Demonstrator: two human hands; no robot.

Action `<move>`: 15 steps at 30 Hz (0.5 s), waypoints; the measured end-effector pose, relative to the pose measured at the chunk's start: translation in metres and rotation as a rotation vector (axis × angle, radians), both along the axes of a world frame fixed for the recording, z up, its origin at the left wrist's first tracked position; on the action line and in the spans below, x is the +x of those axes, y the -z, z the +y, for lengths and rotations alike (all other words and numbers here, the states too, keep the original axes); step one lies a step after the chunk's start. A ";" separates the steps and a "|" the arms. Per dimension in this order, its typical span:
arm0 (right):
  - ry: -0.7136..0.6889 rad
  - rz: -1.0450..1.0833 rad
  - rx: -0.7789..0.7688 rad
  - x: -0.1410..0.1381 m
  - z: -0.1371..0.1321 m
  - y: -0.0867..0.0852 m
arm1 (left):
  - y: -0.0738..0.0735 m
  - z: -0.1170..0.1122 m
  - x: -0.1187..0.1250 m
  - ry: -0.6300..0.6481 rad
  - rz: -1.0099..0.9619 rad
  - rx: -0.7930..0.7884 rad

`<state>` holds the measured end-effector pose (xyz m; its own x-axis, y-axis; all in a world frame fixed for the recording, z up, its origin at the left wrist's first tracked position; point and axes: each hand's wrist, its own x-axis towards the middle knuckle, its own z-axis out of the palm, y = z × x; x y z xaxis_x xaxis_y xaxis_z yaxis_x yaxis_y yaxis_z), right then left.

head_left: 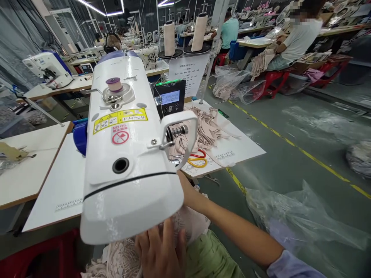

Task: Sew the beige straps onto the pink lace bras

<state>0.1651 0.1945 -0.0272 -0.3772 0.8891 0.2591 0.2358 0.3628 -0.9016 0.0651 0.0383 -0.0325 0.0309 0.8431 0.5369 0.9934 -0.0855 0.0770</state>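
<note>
A white sewing machine (pixel 127 154) fills the middle of the view, seen from above and behind its head. My left hand (pixel 160 253) lies at the bottom edge, fingers stretched forward on pale pink lace fabric (pixel 121 258) that hangs below the machine. My right forearm (pixel 232 227) reaches from the lower right under the machine head, which hides the hand. A lavender sleeve (pixel 290 266) covers my upper arm.
On the white table (pixel 240 148) lie a pile of beige cut pieces (pixel 208 127) and scissors (pixel 198 159). A control panel (pixel 171 98) stands behind the machine. Plastic bags (pixel 304 224) lie on the floor at right. Other people (pixel 301 36) sit at far tables.
</note>
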 end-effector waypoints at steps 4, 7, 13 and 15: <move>-0.008 -0.015 0.055 -0.002 0.004 -0.004 | -0.004 0.004 -0.001 0.022 0.045 0.006; -0.006 -0.021 0.083 -0.002 0.005 -0.007 | -0.006 0.007 -0.001 0.030 0.060 0.021; -0.012 0.008 0.093 -0.002 0.006 0.000 | -0.007 0.009 -0.001 0.052 0.038 0.051; -0.014 0.024 0.119 -0.002 0.007 0.004 | -0.006 0.009 -0.002 0.060 0.056 0.050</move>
